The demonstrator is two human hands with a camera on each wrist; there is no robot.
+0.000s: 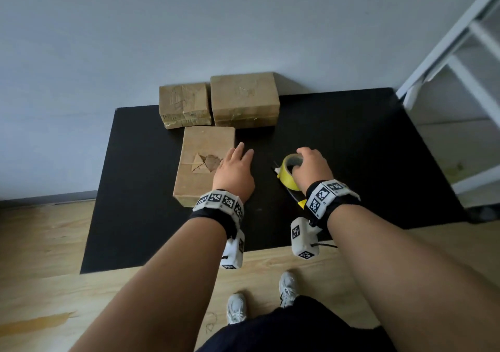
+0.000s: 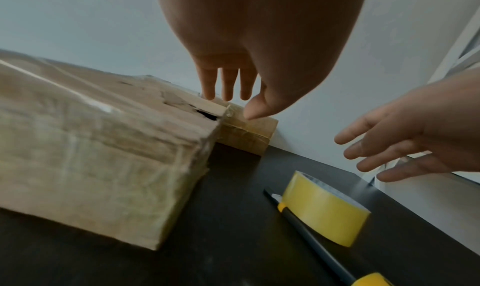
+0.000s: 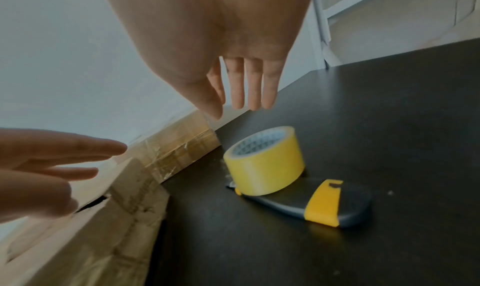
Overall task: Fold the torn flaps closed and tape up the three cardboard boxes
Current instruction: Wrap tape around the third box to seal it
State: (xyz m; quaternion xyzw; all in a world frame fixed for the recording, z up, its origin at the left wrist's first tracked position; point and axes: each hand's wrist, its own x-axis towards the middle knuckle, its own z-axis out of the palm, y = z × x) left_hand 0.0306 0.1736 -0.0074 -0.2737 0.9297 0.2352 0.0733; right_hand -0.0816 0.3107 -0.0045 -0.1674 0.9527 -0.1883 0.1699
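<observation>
Three cardboard boxes (image 1: 204, 165) — nearest torn open — beside yellow tape (image 1: 290, 171).

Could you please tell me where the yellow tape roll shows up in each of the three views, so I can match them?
Head: the yellow tape roll is right of centre, partly under the right hand.
Left wrist: lower right, on the black mat.
Right wrist: centre.
Shared landmark: the utility knife lying against the roll.
</observation>
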